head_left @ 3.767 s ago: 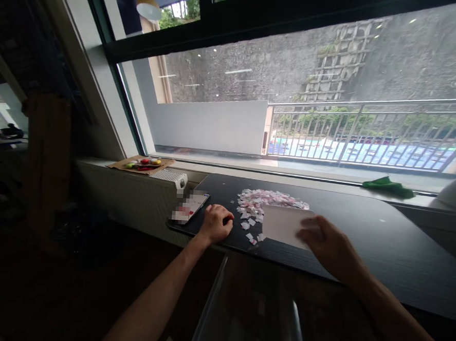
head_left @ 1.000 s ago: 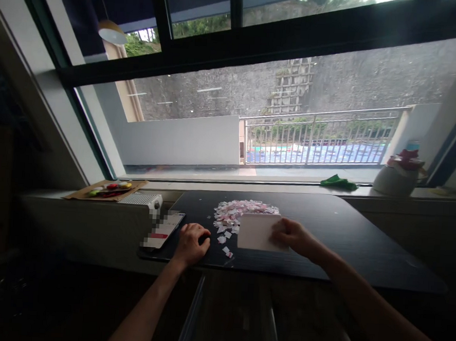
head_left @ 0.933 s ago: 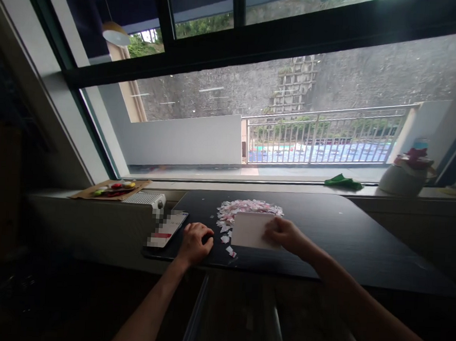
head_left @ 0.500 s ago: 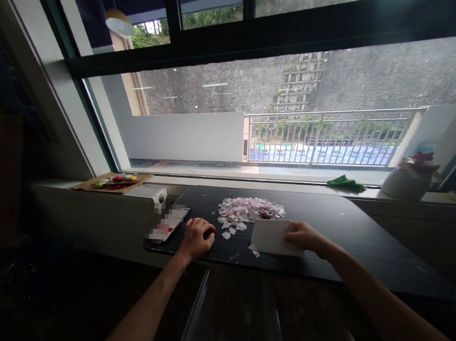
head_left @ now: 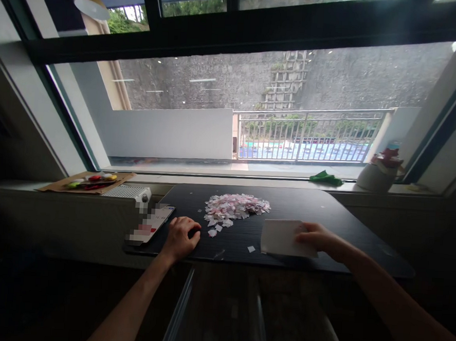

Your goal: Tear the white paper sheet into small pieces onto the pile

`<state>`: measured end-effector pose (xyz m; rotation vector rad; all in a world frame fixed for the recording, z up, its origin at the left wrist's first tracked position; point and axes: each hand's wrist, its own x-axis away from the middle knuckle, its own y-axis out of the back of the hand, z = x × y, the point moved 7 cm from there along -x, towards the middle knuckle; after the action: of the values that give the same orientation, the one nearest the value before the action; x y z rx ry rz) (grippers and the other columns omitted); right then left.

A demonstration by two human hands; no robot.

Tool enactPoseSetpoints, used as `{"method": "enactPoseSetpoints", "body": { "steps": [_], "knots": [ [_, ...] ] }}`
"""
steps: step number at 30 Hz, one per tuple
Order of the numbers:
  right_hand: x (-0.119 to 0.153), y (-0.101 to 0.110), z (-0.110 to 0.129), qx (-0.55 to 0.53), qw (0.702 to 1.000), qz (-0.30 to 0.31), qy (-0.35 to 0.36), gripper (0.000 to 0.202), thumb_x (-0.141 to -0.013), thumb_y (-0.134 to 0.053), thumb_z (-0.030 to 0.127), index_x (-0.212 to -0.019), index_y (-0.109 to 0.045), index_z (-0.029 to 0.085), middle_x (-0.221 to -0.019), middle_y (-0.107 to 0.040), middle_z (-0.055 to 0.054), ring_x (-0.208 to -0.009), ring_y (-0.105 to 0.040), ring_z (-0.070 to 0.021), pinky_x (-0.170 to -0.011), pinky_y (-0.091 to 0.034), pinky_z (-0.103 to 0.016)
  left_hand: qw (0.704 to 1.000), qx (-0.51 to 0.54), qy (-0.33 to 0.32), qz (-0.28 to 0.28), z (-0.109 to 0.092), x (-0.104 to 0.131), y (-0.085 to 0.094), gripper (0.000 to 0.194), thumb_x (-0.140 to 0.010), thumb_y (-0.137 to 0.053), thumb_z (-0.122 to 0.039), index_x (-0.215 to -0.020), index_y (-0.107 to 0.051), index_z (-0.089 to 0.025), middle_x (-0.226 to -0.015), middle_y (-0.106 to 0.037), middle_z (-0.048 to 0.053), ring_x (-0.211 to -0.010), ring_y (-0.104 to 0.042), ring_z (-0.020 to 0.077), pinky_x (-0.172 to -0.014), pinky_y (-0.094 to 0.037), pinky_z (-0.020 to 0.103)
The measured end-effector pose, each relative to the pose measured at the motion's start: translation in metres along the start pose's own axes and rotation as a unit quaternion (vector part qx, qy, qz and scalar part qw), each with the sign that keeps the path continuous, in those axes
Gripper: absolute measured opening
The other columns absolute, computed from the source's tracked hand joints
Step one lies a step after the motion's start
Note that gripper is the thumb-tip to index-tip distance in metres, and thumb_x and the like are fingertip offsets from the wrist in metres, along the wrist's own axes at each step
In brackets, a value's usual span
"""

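Observation:
My right hand (head_left: 316, 236) grips a flat white card (head_left: 281, 237) by its right side, low over the front part of the dark table (head_left: 326, 212). Behind and left of the card lies a heap of small pinkish-white paper scraps (head_left: 235, 207). One loose scrap (head_left: 251, 249) is just left of the card. My left hand (head_left: 183, 235) rests on the table left of the heap, its fingers curled; whatever they may hold is hidden. A phone (head_left: 153, 225) lies at the table's left edge beside it.
On the sill at the left is brown paper with colourful items (head_left: 92, 180), near a white slatted device (head_left: 128, 191). A green cloth (head_left: 326, 178) and a pale round container (head_left: 378, 175) stand at the back right, below the window.
The card in my right hand has moved right, away from the heap, leaving a scrap on the table. The view has shifted, while my left hand stays near the phone.

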<state>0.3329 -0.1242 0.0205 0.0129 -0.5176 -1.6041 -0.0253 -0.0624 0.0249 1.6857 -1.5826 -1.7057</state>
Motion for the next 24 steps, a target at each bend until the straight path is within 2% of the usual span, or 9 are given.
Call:
{"method": "enactPoseSetpoints", "body": {
  "steps": [2,4,9,11,13,16,19,21,24],
  "knots": [
    [0.005,0.02,-0.004,-0.008,1.0,-0.02,0.005,0.024,-0.051,-0.066,0.022,-0.074,-0.063,0.017,-0.064,-0.067,-0.003,-0.057,-0.06,-0.0167,-0.052,-0.044,-0.026,1.0,0.001,-0.001,0.0,-0.001,0.0,0.0,0.015,-0.073,-0.052,-0.027,-0.077,-0.067,-0.023,-0.082,-0.066,0.003,-0.092,-0.058,0.0231,-0.092,-0.037,0.044],
    [0.006,0.023,0.001,-0.031,0.999,-0.021,0.029,0.027,-0.051,-0.068,0.025,-0.076,-0.063,0.016,-0.066,-0.067,-0.003,-0.058,-0.059,-0.0158,-0.052,-0.044,-0.025,1.0,0.0,0.0,-0.002,-0.001,0.0,0.001,0.016,-0.072,-0.052,-0.027,-0.077,-0.066,-0.023,-0.082,-0.066,0.004,-0.092,-0.058,0.0232,-0.092,-0.036,0.044],
    [-0.002,-0.02,0.02,-0.05,0.996,0.04,0.058,0.027,-0.051,-0.067,0.022,-0.077,-0.065,0.016,-0.07,-0.069,-0.003,-0.064,-0.062,-0.0181,-0.056,-0.047,-0.026,1.0,-0.004,0.002,-0.002,0.001,0.0,0.0,0.016,-0.072,-0.051,-0.027,-0.077,-0.066,-0.023,-0.083,-0.067,0.003,-0.091,-0.058,0.0232,-0.093,-0.036,0.045],
    [-0.005,-0.025,0.016,-0.038,0.997,0.039,0.051,0.024,-0.05,-0.064,0.018,-0.074,-0.065,0.016,-0.068,-0.069,-0.002,-0.064,-0.063,-0.018,-0.056,-0.047,-0.025,1.0,-0.005,-0.001,-0.003,0.002,0.0,0.0,0.016,-0.073,-0.051,-0.028,-0.077,-0.066,-0.024,-0.083,-0.067,0.003,-0.091,-0.058,0.0229,-0.092,-0.036,0.044],
    [-0.004,-0.012,0.005,-0.024,0.999,0.017,0.034,0.023,-0.05,-0.064,0.018,-0.073,-0.065,0.017,-0.067,-0.069,-0.002,-0.062,-0.062,-0.0172,-0.053,-0.046,-0.024,1.0,-0.008,-0.005,-0.005,0.002,0.0,0.0,0.017,-0.073,-0.051,-0.028,-0.077,-0.066,-0.023,-0.083,-0.067,0.003,-0.091,-0.058,0.023,-0.092,-0.036,0.044],
    [0.007,0.024,-0.013,-0.006,1.0,-0.017,0.005,0.021,-0.051,-0.064,0.02,-0.072,-0.064,0.018,-0.063,-0.068,-0.002,-0.058,-0.061,-0.0163,-0.049,-0.043,-0.024,1.0,-0.011,-0.01,-0.008,0.003,0.0,0.0,0.017,-0.073,-0.051,-0.029,-0.077,-0.066,-0.023,-0.083,-0.067,0.004,-0.091,-0.058,0.0233,-0.092,-0.037,0.043],
    [0.016,0.055,-0.017,-0.007,0.999,-0.032,0.013,0.024,-0.051,-0.067,0.023,-0.074,-0.065,0.017,-0.066,-0.068,-0.003,-0.058,-0.06,-0.0169,-0.05,-0.043,-0.025,1.0,-0.009,-0.013,-0.011,0.004,0.0,0.0,0.017,-0.073,-0.051,-0.03,-0.077,-0.066,-0.024,-0.083,-0.068,0.003,-0.091,-0.058,0.0231,-0.092,-0.037,0.043],
    [0.015,0.066,-0.014,-0.011,0.998,-0.046,0.035,0.026,-0.05,-0.069,0.025,-0.075,-0.065,0.017,-0.069,-0.068,-0.002,-0.06,-0.061,-0.0171,-0.052,-0.044,-0.025,1.0,-0.008,-0.012,-0.011,0.005,0.0,-0.001,0.018,-0.072,-0.051,-0.031,-0.077,-0.067,-0.024,-0.083,-0.068,0.003,-0.091,-0.058,0.0235,-0.093,-0.037,0.044],
    [0.003,0.07,-0.013,-0.013,0.995,-0.072,0.066,0.025,-0.049,-0.071,0.027,-0.07,-0.061,0.018,-0.065,-0.065,0.001,-0.059,-0.058,-0.015,-0.051,-0.041,-0.024,1.0,-0.01,-0.012,-0.008,0.007,0.0,-0.002,0.02,-0.072,-0.051,-0.033,-0.078,-0.067,-0.023,-0.084,-0.068,0.004,-0.091,-0.059,0.0247,-0.091,-0.038,0.045]
  ]
}}
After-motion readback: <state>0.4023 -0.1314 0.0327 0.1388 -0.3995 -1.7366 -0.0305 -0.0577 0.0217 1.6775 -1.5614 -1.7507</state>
